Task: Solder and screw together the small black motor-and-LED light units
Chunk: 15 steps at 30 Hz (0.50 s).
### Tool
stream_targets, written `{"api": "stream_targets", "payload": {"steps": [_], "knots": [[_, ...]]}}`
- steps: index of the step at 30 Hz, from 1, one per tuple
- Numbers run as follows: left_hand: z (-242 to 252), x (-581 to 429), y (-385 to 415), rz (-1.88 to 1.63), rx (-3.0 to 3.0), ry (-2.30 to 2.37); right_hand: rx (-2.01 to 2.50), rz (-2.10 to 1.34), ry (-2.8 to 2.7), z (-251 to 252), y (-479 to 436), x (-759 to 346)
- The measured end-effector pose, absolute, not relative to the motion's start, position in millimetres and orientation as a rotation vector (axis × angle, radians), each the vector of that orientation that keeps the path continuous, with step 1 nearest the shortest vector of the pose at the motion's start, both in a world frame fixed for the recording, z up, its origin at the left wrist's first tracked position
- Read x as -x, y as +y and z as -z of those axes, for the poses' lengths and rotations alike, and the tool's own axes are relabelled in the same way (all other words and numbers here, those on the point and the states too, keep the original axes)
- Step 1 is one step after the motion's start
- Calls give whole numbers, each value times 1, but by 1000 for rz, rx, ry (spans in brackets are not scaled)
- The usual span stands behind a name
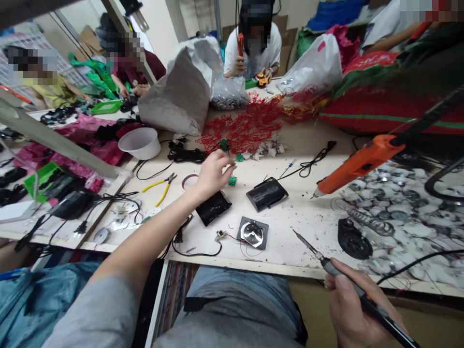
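Observation:
My right hand (pixel 353 299) is wrapped round the handle of a soldering iron (pixel 326 266), its tip pointing up and left over the front of the table. My left hand (pixel 214 175) reaches forward over the table with bent fingers drawn together. Whatever its fingertips hold, if anything, I cannot make out. Small green circuit boards (pixel 232 181) lie around those fingers. Under my left wrist is an open black plastic casing (pixel 213 208). To its right sits a second black casing (pixel 267 194) with a cord. Nearer me, a square module with a shiny round reflector (pixel 253 233) has thin wires attached.
An orange electric screwdriver (pixel 358 164) hangs at right above a heap of white wired parts (pixel 402 208). Solder wire (pixel 357 220) lies coiled near a black round part (pixel 353 239). Yellow-handled pliers (pixel 159 186) and a white bowl (pixel 139 143) are left. Co-workers sit opposite.

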State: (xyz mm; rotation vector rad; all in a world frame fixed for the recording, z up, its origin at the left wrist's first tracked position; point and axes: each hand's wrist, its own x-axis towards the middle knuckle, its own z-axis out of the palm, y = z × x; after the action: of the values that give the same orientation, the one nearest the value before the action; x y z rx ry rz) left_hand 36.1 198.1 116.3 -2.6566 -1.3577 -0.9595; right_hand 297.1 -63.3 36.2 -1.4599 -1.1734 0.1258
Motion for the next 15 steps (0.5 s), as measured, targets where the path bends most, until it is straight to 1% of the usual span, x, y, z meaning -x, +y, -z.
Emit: {"api": "stream_targets", "payload": {"steps": [3, 4, 9, 15], "knots": [[-110, -73, 261, 457, 2725, -1761, 1480, -121, -1082, -37, -65, -296], [-105, -85, 274, 397, 2722, -1799, 1500, -135, -1079, -38, -65, -295], [-80, -123, 295, 248, 2663, -1932, 1552, -163, -1083, -37, -66, -299], [-66, -120, 297, 227, 2620, -1943, 1539, -144, -1139, -41, -53, -300]]}}
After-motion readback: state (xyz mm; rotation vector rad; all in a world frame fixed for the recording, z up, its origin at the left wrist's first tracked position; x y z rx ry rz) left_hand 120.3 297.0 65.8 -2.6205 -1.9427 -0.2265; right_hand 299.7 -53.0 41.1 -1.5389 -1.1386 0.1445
